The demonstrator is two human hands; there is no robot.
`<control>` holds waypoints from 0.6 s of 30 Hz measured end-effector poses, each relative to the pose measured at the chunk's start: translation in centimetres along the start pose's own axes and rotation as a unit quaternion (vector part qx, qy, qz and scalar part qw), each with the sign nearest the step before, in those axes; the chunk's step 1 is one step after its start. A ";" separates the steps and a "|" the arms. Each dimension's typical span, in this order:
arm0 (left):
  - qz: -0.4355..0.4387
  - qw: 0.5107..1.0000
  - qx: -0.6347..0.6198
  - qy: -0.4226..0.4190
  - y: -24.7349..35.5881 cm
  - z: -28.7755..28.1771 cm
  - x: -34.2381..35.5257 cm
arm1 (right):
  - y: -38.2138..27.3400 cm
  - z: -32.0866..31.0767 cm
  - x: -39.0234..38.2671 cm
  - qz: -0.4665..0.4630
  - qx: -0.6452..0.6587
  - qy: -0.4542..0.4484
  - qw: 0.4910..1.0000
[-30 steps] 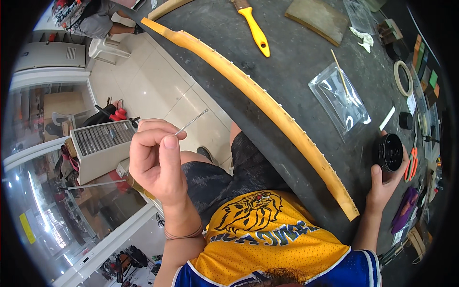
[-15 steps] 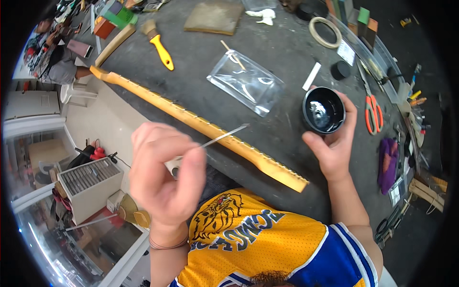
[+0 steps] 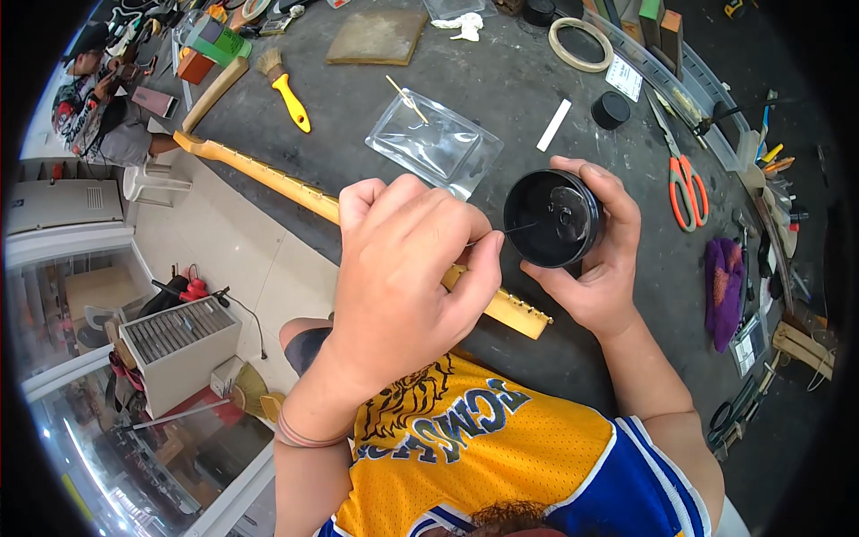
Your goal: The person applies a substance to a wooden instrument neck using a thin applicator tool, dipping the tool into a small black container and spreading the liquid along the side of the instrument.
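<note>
My left hand (image 3: 412,273) pinches a thin dark rod between thumb and finger, its far end reaching into the black round container (image 3: 550,219). My right hand (image 3: 599,277) grips that container from the side, tilted so its inside shows a glossy dark content. Behind my left hand lies a long pale wooden guitar neck (image 3: 268,179) with metal frets, partly hidden by it. Just beyond my hands are a clear plastic blister tray (image 3: 412,148) with a thin stick across it, a white strip (image 3: 553,125) and a black lid (image 3: 610,110).
A yellow brush (image 3: 291,103), tan slab (image 3: 376,36), tape roll (image 3: 583,61), orange-handled scissors (image 3: 689,201) and purple cloth (image 3: 723,291) lie on the dark bench (image 3: 492,72). At upper left another person (image 3: 103,121) sits beside a white stool (image 3: 154,186) and the bench.
My left hand has swung rightward, bringing the rod into the container. My right hand has shifted the container left toward it. The view has turned further over the bench.
</note>
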State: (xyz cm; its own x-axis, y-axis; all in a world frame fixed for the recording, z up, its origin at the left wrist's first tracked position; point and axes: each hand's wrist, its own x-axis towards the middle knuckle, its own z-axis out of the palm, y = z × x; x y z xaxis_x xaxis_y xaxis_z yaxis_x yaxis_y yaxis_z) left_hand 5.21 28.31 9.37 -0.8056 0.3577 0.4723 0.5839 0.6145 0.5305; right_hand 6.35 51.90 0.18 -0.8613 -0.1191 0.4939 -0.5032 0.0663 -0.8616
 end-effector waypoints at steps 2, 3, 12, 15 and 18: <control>-0.002 1.000 0.002 -0.003 -0.1 0.0 0.0 | 0.0 0.1 0.0 0.000 0.005 0.003 1.000; -0.003 1.000 0.001 -0.004 -0.1 0.1 -0.1 | 0.0 0.1 0.0 0.001 0.003 0.002 1.000; -0.018 0.999 -0.036 -0.009 -0.7 0.0 -0.4 | 0.1 0.2 0.1 0.003 0.010 -0.007 1.000; -0.030 0.998 -0.045 -0.013 -0.8 0.0 -0.4 | 0.2 0.3 0.0 0.005 0.021 -0.006 1.000; -0.049 0.997 -0.058 -0.014 -0.7 -0.2 -0.6 | 0.1 0.4 -0.2 0.016 0.036 0.000 0.999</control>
State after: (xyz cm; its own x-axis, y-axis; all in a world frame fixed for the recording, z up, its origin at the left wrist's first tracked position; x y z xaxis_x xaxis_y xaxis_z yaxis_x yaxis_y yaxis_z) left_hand 5.25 27.49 8.89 -0.8607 0.3210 0.3953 0.5090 0.5629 0.6512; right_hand 6.49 51.51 -0.07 -0.8769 -0.1177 0.4660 -0.4692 -0.0009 -0.8831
